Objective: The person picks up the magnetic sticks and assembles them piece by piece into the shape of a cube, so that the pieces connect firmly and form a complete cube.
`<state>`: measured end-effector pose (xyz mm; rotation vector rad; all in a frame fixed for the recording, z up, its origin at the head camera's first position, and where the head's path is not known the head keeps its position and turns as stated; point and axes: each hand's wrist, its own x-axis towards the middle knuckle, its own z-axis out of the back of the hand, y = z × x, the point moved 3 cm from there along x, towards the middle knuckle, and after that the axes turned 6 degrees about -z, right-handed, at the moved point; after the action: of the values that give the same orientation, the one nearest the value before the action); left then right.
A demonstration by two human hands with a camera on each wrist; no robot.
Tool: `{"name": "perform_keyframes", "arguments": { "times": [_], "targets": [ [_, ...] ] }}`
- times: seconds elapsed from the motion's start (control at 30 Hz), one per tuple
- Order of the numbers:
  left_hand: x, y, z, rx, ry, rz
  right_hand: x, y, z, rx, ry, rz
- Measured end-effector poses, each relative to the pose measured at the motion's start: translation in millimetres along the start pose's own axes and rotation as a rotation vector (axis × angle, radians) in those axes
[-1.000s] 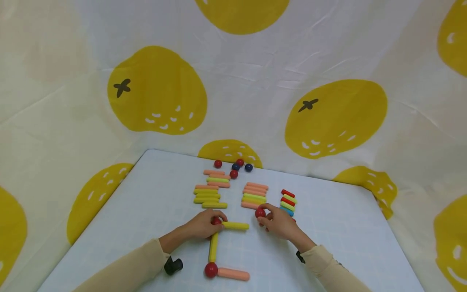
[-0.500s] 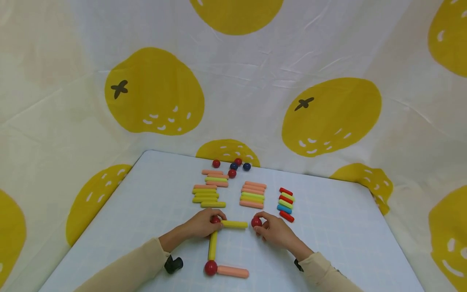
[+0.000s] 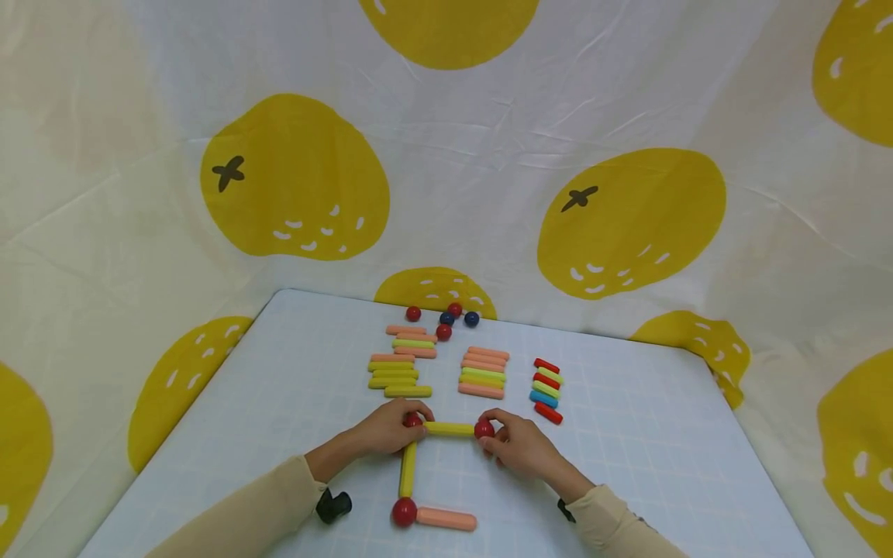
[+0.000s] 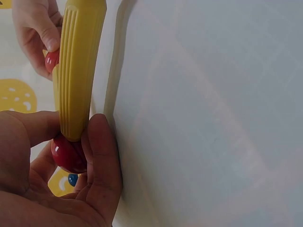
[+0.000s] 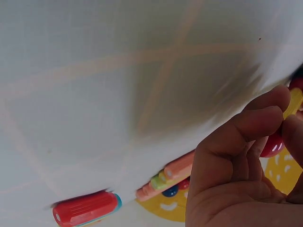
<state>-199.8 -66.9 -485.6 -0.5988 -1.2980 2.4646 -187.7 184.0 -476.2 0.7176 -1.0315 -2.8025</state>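
My left hand [image 3: 388, 428] grips a red ball [image 4: 69, 153] at the far left corner of a frame of rods and balls. From that ball a yellow rod [image 3: 408, 470] runs toward me to another red ball [image 3: 404, 512], which has a salmon rod [image 3: 447, 519] pointing right. A second yellow rod [image 3: 449, 428] leads right from the held ball. At its right end my right hand [image 3: 525, 444] pinches a red ball [image 3: 484, 430] between thumb and fingers, right at the rod's tip. In the right wrist view, the fingers partly hide this ball [image 5: 272, 144].
Behind the hands lie rows of loose yellow rods [image 3: 408, 392] and salmon rods [image 3: 481, 390]. Short red, blue and green rods [image 3: 548, 414] lie at the right. Several red and dark blue balls [image 3: 471, 318] sit near the table's back edge, before a fruit-print cloth [image 3: 474, 194].
My right hand has moved left and slightly toward me with its red ball, which now meets the end of the yellow rod. The left hand stays in place.
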Motion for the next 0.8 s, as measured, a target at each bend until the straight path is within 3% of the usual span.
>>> {"name": "perform_keyframes", "arguments": {
  "times": [0.5,0.7,0.8],
  "targets": [
    [0.9,-3.4,-1.0,0.056,0.008,-0.015,-6.3,-4,-7,-0.026,0.025,-0.020],
    [3.1,-0.2,-1.7,0.065,0.003,-0.008,-13.6,1,0,-0.210,-0.107,-0.052],
    [4.0,2.3,-0.7,0.095,-0.008,-0.015,-22.3,8,4,-0.281,-0.139,-0.016]
  ]
}}
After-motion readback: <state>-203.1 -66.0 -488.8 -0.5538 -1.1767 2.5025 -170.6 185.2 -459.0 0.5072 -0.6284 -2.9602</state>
